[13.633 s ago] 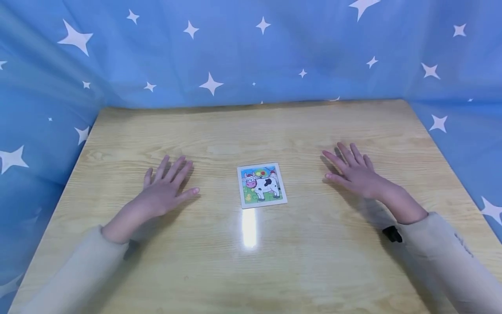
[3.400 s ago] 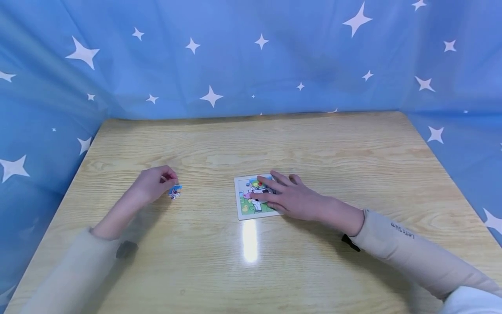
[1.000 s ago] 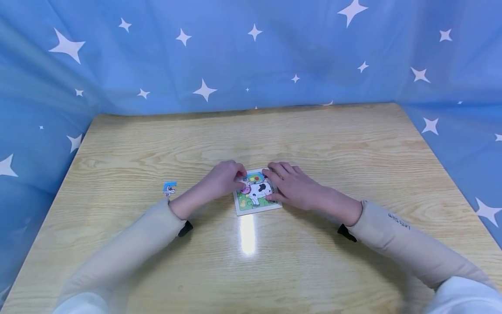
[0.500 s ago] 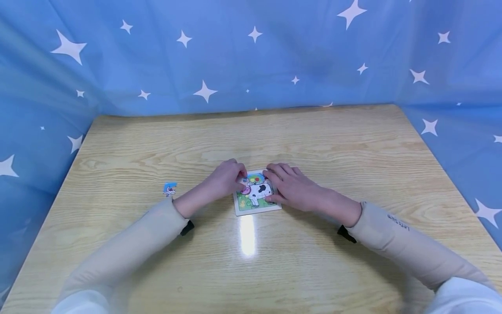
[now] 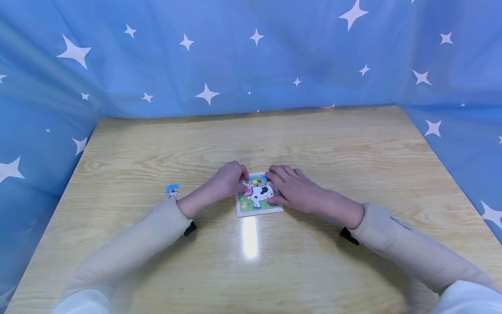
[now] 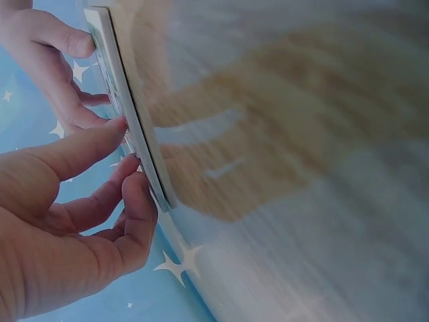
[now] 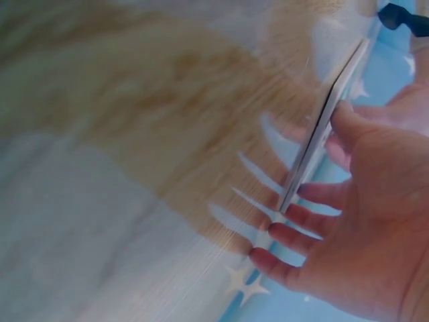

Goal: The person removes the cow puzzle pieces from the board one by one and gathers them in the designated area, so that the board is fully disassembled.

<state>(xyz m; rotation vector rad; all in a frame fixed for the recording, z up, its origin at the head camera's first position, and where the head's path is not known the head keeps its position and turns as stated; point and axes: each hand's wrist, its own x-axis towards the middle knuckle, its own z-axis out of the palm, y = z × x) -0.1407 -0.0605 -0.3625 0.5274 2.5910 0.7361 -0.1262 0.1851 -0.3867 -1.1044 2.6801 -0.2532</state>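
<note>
A square jigsaw puzzle (image 5: 256, 212) in a white frame lies mid-table, showing a spotted cow on green grass. At its upper left, my left hand (image 5: 227, 181) pinches at a puzzle piece with thumb and curled fingertips, which partly hide it. In the left wrist view, the thumb (image 6: 107, 137) and forefinger come down close together on the puzzle's face. My right hand (image 5: 296, 189) rests over the right side of the frame, fingers spread and touching its edge. A loose puzzle piece (image 5: 171, 190), blue with cow horns, lies left of the puzzle, just beyond my left sleeve.
The pale wooden table (image 5: 313, 270) stretches around the puzzle, with a bright light reflection in front of it. A blue curtain (image 5: 235, 52) with white stars hangs behind and at both sides. Black straps (image 5: 349, 235) show under the wrists.
Earlier both hands lay apart and the puzzle was whole. Then my left hand had the horned piece at the left. It has since moved right to the puzzle; the last second shows hardly any movement.
</note>
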